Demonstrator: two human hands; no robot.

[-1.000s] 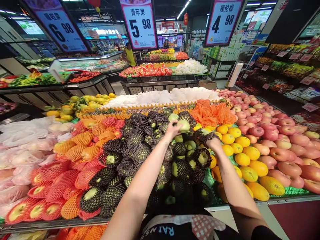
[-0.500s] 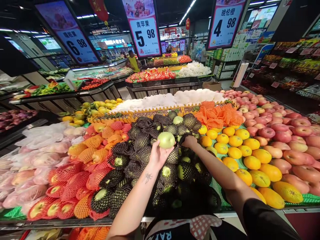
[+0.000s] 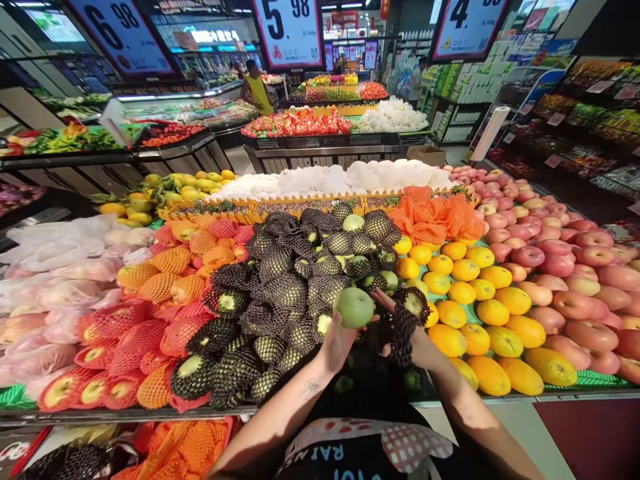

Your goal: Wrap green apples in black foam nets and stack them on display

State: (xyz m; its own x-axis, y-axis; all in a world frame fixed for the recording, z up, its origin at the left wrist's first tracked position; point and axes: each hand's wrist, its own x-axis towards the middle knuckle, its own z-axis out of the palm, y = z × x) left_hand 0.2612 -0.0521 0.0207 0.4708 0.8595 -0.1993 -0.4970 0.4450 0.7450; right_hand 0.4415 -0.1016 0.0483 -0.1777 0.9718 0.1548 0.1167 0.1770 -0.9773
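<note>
My left hand (image 3: 336, 341) holds a bare green apple (image 3: 355, 307) up above the front of the fruit stand, fingers wrapped under it. Just to its right, my right hand (image 3: 417, 337) grips a black foam net sleeve (image 3: 400, 327), close beside the apple. Both hands hover over a heap of green apples in black net sleeves (image 3: 285, 293) in the middle of the display. A few unwrapped green apples (image 3: 353, 222) lie at the back of that heap.
Oranges (image 3: 475, 313) and pink-red apples (image 3: 555, 267) fill the right side. Fruit in orange and red nets (image 3: 165, 313) and bagged fruit (image 3: 55, 280) lie on the left. Loose orange nets (image 3: 430, 217) are piled behind. A person in yellow (image 3: 257, 90) stands far back. Price signs hang overhead.
My left hand drew the green apple back from the heap toward me. My right hand picked up a black net sleeve and came back beside the apple. The camera tilted down.
</note>
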